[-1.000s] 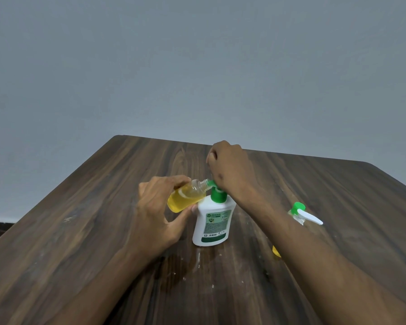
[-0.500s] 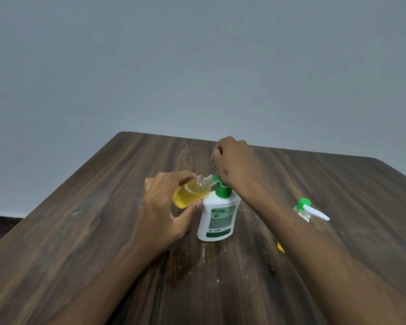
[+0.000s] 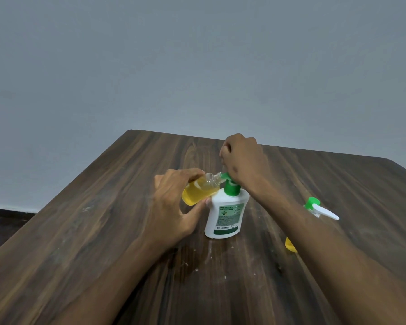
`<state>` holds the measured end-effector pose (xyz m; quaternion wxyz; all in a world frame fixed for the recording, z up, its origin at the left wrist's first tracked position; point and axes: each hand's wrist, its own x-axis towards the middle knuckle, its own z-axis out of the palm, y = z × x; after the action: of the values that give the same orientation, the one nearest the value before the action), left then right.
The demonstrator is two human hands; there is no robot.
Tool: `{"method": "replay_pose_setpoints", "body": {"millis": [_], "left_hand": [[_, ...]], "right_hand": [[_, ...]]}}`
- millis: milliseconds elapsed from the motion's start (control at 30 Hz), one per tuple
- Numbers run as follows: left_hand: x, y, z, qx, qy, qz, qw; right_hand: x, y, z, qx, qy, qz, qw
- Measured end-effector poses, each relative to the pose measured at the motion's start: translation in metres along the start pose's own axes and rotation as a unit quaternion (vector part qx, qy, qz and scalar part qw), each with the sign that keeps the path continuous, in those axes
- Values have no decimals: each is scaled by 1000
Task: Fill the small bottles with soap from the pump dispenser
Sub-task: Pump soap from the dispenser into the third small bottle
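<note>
Your left hand (image 3: 174,202) grips the bottle (image 3: 201,190) tilted at the dispenser (image 3: 225,214) spout — keep its mouth there while your curled right hand (image 3: 243,160) presses slowly.

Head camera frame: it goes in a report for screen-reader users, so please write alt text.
A left hand holds a small bottle of yellow soap tilted to the green nozzle of a white pump dispenser while the right hand presses the pump, on a dark wooden table.
</note>
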<state>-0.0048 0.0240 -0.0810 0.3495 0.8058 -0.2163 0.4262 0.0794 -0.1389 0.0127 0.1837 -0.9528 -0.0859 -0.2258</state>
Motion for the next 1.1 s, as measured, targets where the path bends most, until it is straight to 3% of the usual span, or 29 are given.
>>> {"method": "replay_pose_setpoints", "body": {"millis": [933, 1100], "left_hand": [[0, 0, 0, 1, -1, 1, 1000], [-2, 0, 1, -5, 4, -27, 1000]], "right_hand": [[-5, -1, 0, 24, -6, 12, 1000], [-1, -2, -12, 15, 33, -18, 999]]}}
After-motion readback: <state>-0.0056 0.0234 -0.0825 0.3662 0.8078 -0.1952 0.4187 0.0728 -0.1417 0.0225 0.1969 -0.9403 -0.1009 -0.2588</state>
